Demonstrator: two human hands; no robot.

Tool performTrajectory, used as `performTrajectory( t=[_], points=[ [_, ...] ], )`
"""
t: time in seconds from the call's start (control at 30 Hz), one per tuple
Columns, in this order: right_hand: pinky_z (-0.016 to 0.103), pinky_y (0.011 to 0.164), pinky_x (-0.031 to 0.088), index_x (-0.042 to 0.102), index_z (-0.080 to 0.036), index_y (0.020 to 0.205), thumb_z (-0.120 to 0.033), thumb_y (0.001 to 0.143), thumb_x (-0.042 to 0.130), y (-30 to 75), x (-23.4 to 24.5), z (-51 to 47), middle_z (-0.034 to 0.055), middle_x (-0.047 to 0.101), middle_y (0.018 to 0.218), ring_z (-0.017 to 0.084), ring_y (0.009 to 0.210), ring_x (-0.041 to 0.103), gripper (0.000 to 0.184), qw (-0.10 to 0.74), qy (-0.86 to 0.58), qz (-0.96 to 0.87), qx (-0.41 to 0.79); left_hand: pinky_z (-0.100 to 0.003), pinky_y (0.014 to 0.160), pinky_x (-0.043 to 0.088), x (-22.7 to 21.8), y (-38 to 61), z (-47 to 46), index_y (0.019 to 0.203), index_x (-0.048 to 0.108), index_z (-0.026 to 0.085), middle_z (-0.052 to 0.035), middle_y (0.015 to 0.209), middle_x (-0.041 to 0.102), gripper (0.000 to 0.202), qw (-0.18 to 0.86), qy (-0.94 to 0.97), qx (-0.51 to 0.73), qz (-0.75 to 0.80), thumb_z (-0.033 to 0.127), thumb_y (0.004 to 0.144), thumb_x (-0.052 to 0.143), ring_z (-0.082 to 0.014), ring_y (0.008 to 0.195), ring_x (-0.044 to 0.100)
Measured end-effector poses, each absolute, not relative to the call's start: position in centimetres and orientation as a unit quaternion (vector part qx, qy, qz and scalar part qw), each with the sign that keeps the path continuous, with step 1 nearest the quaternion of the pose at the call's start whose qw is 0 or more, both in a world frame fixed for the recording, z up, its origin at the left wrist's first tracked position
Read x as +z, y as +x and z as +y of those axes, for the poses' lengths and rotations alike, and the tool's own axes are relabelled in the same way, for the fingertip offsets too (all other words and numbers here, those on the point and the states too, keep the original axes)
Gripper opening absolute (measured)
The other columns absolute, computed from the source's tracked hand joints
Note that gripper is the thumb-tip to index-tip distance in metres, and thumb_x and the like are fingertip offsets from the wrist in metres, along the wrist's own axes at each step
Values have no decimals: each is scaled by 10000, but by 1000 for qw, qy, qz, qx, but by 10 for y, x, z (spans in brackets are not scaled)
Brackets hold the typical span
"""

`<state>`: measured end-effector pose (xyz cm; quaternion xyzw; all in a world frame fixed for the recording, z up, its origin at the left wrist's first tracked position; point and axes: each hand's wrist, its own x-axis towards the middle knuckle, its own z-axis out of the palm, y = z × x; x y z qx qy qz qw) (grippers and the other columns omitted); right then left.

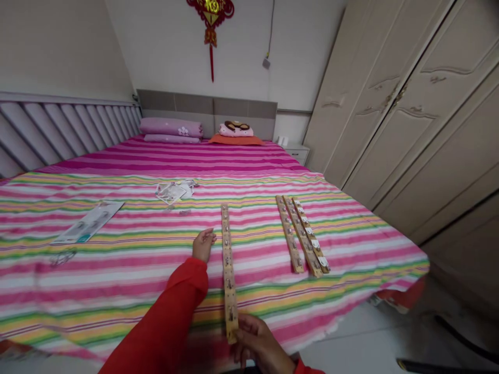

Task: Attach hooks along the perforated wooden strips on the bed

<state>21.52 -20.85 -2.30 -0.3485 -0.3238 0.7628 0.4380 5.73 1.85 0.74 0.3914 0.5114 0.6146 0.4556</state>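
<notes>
A striped bed [136,283] carries everything within reach. On the left side lie a long card packet [91,222] and, just nearer the person, some thin clear rings [63,256]. Farther back, a loose heap of packaging [174,192] sits near the middle, with a small clear piece [185,212] just this side of it. Beyond these are lilac bedding [171,127], a folded pink bundle [236,131] and the headboard [244,109]. A wardrobe [378,98] stands along the right. Well to the right of the hands, three bars [289,234] lie side by side, the rightmost bearing white pieces.

The strip [228,270] with metal fittings along it runs lengthwise away from the person, between the left hand and the three bars. The right hand [262,343] pinches its near end, thumb against the edge. The left hand [204,244] is just left of the strip's middle, apart from it, fingers curled in; whether they grip something small, I cannot tell.
</notes>
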Motion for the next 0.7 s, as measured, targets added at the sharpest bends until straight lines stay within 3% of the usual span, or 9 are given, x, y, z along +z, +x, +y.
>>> performTrajectory(
  t=[0.13, 0.47, 0.7],
  points=[
    [158, 410, 430, 684, -119, 891, -319, 598, 828, 209, -19, -212, 11, 630, 674, 72, 444, 561, 382, 453, -311, -302, 779, -260, 550, 457, 12, 54, 17, 800, 624, 122, -25, 621, 648, 433, 461, 390, 615, 508, 395, 473, 699, -114, 545, 575],
    [141, 471, 439, 712, -128, 917, -269, 585, 842, 233, -36, -205, 38, 676, 747, 55, 500, 576, 383, 464, -286, -297, 784, -275, 564, 482, 5, 51, 20, 786, 634, 131, -42, 632, 675, 387, 453, 401, 617, 504, 366, 486, 700, -145, 581, 612],
    [160, 449, 403, 714, -121, 897, -276, 598, 829, 274, -23, -194, 34, 659, 731, 49, 465, 515, 356, 544, -315, -300, 718, -289, 558, 485, 7, 51, 21, 766, 634, 142, -43, 621, 675, 398, 442, 412, 605, 518, 410, 478, 696, -158, 577, 610]
  ],
)
